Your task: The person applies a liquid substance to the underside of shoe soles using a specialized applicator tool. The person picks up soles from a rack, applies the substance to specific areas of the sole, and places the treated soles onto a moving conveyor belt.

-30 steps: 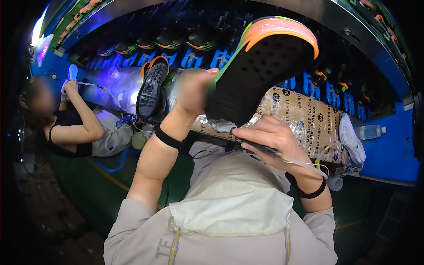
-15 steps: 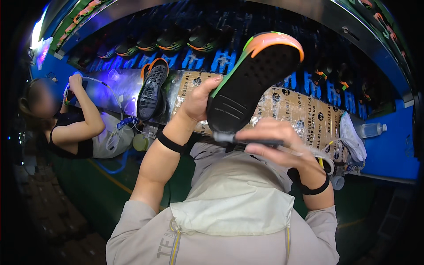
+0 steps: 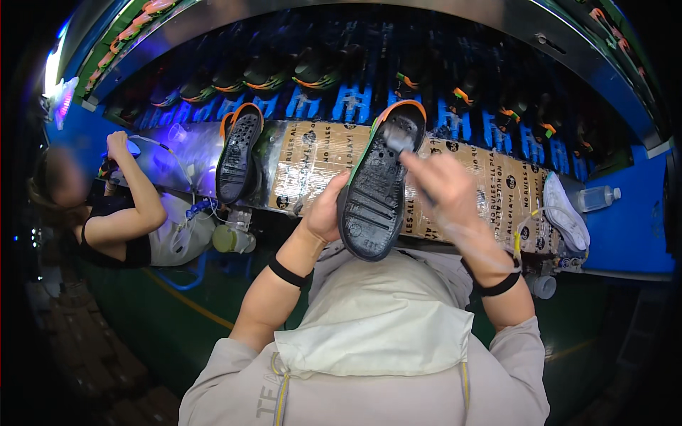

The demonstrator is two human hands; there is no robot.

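Observation:
My left hand (image 3: pixel 327 208) grips a black shoe sole (image 3: pixel 371 202) by its left side, with the hollow inner face turned up toward me. An orange and green rim runs round its far end, where small holes show, and the ridged near part has a wet shine. In my right hand (image 3: pixel 444 186) is a brush (image 3: pixel 400 138), its blurred pale head against the far part of the sole. A clear tube trails from that hand along the wrist. Further left, a second black sole (image 3: pixel 239 156) with an orange rim lies on the bench.
Brown printed paper under clear film covers the bench (image 3: pixel 305 160). Behind it, blue holders (image 3: pixel 353 104) carry several dark shoe parts (image 3: pixel 318 69). A white cloth pad (image 3: pixel 563 211) and a clear bottle (image 3: pixel 598 198) lie at the right. A co-worker (image 3: pixel 128 206) sits at the left.
The sole has come down nearer to me and tilted, showing more of its inside. My right hand has moved the brush from the near end up to the far part.

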